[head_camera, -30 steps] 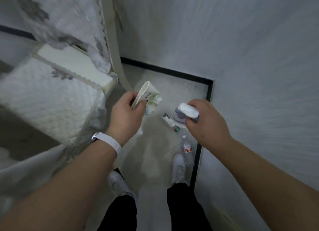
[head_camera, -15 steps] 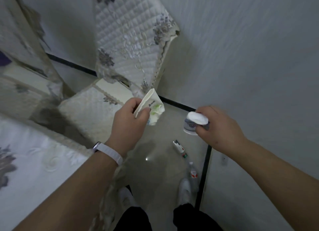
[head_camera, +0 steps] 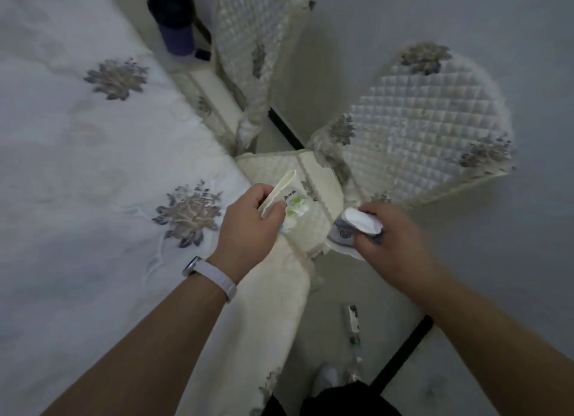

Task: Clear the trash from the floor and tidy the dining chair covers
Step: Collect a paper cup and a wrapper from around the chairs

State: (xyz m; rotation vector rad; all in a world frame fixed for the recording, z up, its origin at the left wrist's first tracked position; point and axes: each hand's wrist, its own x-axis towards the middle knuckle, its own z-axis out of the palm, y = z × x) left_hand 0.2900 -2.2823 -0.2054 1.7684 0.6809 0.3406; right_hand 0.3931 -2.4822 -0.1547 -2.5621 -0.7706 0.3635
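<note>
My left hand (head_camera: 248,229) grips a crushed white paper cup with green print (head_camera: 287,195), held over the chair seat. My right hand (head_camera: 394,244) is closed on a squashed white cup with grey-blue print (head_camera: 354,226), just right of the seat's edge. Below them on the floor lie a small tube (head_camera: 352,317) and a plastic bottle (head_camera: 355,363) near my shoe. A dining chair with a quilted, flowered cover (head_camera: 419,126) stands ahead on the right, its seat cover (head_camera: 316,179) under my hands. A second covered chair back (head_camera: 251,42) stands behind it.
A table under a white embroidered cloth (head_camera: 93,167) fills the left side. A dark purple cylinder (head_camera: 175,27) stands at its far edge. Pale walls close the right side, with a black skirting strip (head_camera: 403,350) along the floor. My shoe (head_camera: 326,375) shows at the bottom.
My view has swung up and left from the floor corner to the table and chairs. Both hands kept their cups and now hover over the chair seat instead of the floor.
</note>
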